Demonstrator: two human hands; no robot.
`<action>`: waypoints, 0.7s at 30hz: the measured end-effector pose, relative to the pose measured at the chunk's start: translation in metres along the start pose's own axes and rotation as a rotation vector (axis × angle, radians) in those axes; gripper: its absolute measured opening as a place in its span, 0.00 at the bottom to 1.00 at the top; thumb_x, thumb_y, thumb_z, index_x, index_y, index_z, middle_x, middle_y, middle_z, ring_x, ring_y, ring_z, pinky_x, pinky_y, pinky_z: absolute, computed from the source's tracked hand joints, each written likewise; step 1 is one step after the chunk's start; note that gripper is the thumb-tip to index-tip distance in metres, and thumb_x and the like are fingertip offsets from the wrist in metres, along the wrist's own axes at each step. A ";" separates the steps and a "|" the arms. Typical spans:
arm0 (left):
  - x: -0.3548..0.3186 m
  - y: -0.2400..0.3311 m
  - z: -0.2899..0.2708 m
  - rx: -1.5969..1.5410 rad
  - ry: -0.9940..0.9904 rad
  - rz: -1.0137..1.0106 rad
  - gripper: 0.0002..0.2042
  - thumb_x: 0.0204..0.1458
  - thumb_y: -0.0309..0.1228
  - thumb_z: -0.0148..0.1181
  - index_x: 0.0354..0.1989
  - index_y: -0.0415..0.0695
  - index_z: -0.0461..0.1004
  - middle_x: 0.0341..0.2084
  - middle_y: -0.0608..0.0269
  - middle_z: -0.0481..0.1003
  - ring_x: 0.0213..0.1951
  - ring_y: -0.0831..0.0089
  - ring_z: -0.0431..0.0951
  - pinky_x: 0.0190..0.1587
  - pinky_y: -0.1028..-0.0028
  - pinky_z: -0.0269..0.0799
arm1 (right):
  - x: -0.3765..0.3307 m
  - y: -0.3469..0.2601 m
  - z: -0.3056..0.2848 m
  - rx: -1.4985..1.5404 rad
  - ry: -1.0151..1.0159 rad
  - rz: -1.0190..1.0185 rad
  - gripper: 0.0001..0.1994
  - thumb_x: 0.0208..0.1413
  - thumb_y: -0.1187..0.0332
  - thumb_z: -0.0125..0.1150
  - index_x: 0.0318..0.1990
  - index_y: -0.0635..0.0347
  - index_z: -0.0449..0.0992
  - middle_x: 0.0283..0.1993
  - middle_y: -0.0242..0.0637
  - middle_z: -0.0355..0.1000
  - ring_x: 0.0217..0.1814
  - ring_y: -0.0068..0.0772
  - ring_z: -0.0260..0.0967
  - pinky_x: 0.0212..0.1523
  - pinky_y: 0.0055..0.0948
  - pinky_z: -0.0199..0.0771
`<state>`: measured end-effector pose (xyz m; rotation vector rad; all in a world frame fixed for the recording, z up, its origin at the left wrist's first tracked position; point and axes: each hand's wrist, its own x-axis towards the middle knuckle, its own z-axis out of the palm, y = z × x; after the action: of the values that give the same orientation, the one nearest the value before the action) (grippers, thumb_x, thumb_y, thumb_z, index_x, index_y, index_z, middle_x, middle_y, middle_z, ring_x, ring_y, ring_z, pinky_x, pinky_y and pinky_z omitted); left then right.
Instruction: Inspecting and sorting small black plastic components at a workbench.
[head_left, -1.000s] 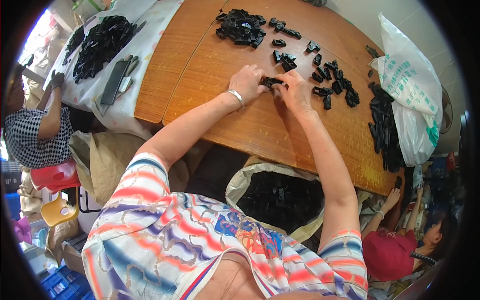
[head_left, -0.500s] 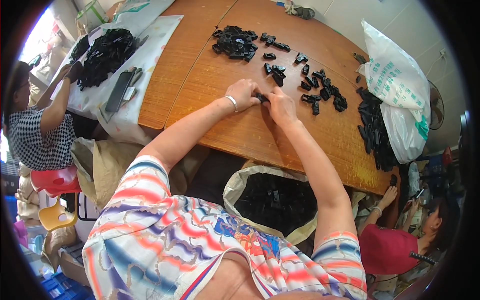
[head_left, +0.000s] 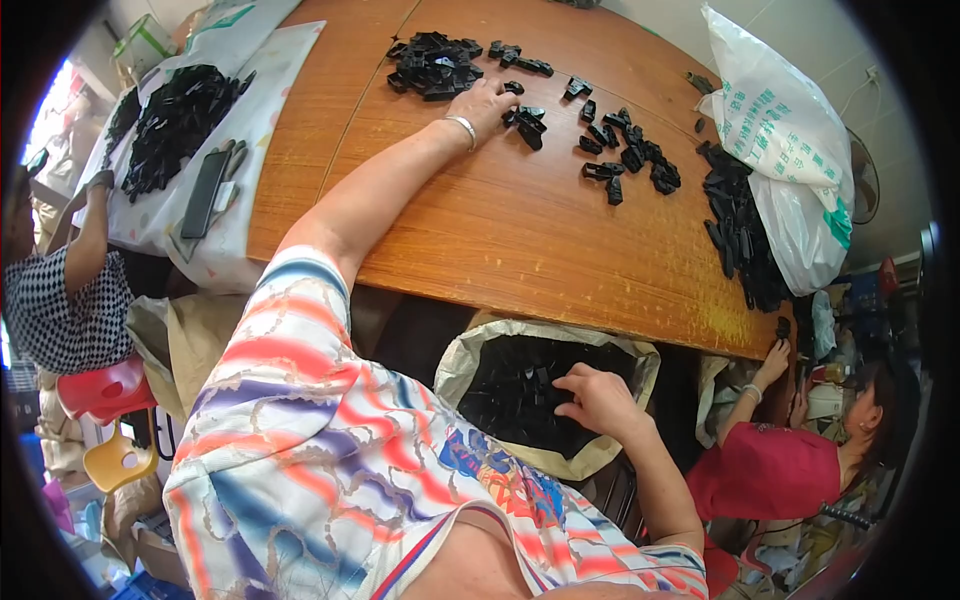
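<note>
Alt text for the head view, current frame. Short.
A person's left hand is among small black parts on a wooden table; the right hand, fingers apart, is over an open sack of black parts. Co-workers appear at left and right.

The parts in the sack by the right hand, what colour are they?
Black: the small parts in the pale sack, seen best in the head view.
</note>
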<state>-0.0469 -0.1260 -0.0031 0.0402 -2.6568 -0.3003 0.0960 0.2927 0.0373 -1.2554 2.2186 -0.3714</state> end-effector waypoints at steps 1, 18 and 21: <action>0.005 0.003 0.005 -0.012 -0.007 0.008 0.16 0.49 0.23 0.60 0.47 0.52 0.75 0.45 0.59 0.70 0.49 0.59 0.70 0.53 0.66 0.71 | 0.002 0.001 -0.001 -0.004 -0.039 0.027 0.13 0.42 0.65 0.71 0.37 0.56 0.80 0.38 0.40 0.73 0.39 0.46 0.74 0.39 0.39 0.75; -0.042 0.004 -0.012 -0.544 0.003 -0.206 0.12 0.51 0.26 0.63 0.44 0.39 0.76 0.35 0.60 0.79 0.35 0.71 0.78 0.39 0.73 0.74 | 0.296 0.015 -0.123 -0.154 0.660 0.203 0.17 0.50 0.64 0.67 0.48 0.58 0.78 0.50 0.46 0.73 0.47 0.51 0.73 0.49 0.42 0.73; -0.051 0.013 -0.030 -0.876 -0.111 -0.476 0.11 0.51 0.29 0.64 0.42 0.38 0.78 0.35 0.58 0.80 0.38 0.73 0.79 0.42 0.74 0.74 | 0.277 0.012 -0.105 -0.146 0.829 -0.021 0.11 0.49 0.67 0.67 0.39 0.60 0.80 0.42 0.45 0.74 0.44 0.50 0.74 0.43 0.43 0.74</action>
<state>0.0125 -0.1149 0.0027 0.3783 -2.3516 -1.6104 -0.0870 0.0600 0.0246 -1.3537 2.9560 -0.8771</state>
